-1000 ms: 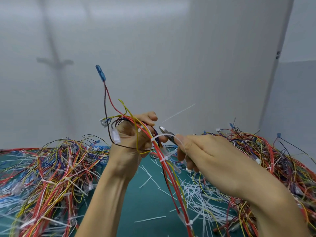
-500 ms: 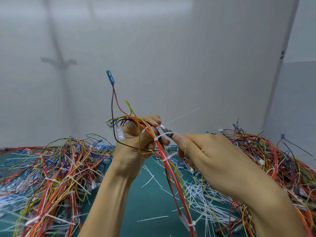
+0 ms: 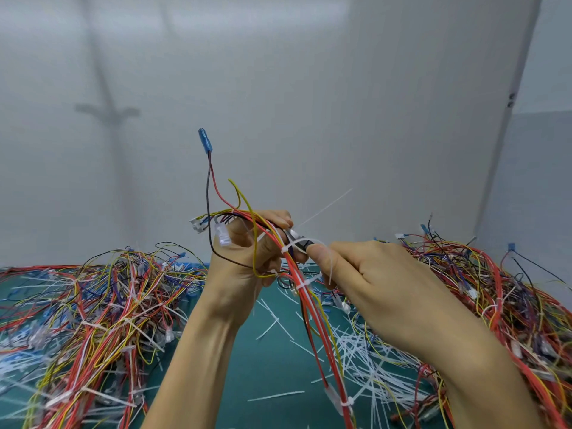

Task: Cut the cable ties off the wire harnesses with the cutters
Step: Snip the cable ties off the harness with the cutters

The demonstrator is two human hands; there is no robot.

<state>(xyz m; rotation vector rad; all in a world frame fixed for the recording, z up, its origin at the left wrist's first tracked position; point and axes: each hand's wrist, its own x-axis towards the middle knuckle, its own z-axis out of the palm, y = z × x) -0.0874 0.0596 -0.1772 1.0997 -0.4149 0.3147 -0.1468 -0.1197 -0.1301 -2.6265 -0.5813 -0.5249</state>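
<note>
left hand [image 3: 244, 261] — fingers curled round the wire harness [image 3: 311, 317], held up above the green table [image 3: 266, 373] | right hand [image 3: 371, 289] — fingers wrapped round the cutters [image 3: 297, 240], tips at the white cable tie [image 3: 286, 249] beside the left thumb | wire heaps [image 3: 93, 320] either side, cut ties [image 3: 365, 360] between

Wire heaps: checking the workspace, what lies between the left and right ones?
In the head view, green mat strewn with cut tie offcuts, crossed by the held harness.

Showing no legible text, label, brand, number or sign anywhere: nothing reading on the held wire harness [image 3: 305, 297], its blue connector [image 3: 205, 141], the cutters [image 3: 296, 241] or the green bench [image 3: 247, 376].
</note>
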